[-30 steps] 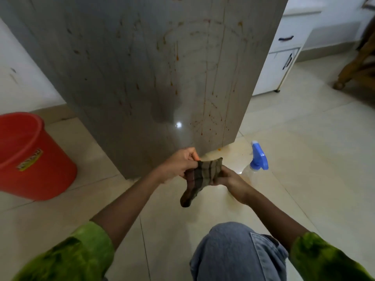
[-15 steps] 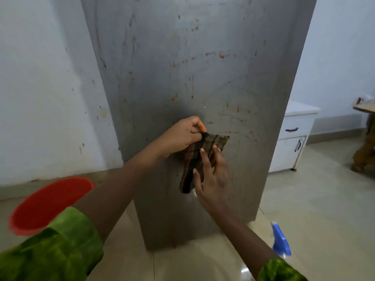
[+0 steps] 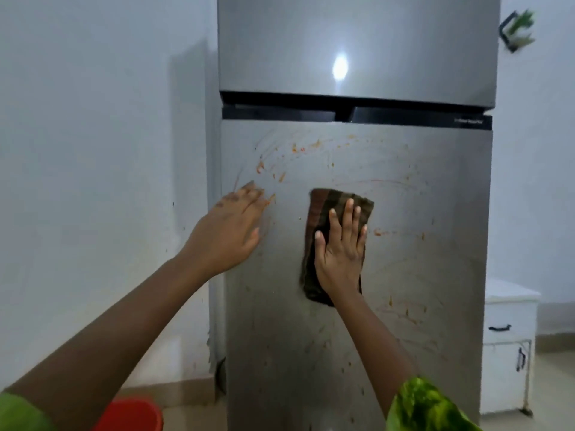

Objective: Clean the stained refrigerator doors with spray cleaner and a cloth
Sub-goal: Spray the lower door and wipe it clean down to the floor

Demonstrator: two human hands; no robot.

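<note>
Pale walls frame a tall grey steel refrigerator, and the black handle band (image 3: pixel 280 115) between its two doors serves as the marker for everything else. The right hand (image 3: pixel 340 250), fingers straight and spread, presses flat on a folded brown-and-green checked cloth (image 3: pixel 323 203), pinning it to the stained lower door (image 3: pixel 429 275) well below the band's middle. The left hand (image 3: pixel 230 231), also flat and holding nothing, rests on the same door below the band's left end.

The cloth's long axis runs up and down the door. Its top end is aimed at the band and leans slightly rightward, and its bottom end shows under the wrist.

Orange-red smears (image 3: pixel 259 166) lie between the band and the hands, with more streaks below and right of the cloth. The glossy upper door (image 3: pixel 404 51) above the band looks clean.

Wiping seems to be the step in hand, with most of the lower door left. The next move likely calls for sweeping the cloth up towards the cluster under the band, with the palm pressed evenly so the fabric does not slide free.
</note>
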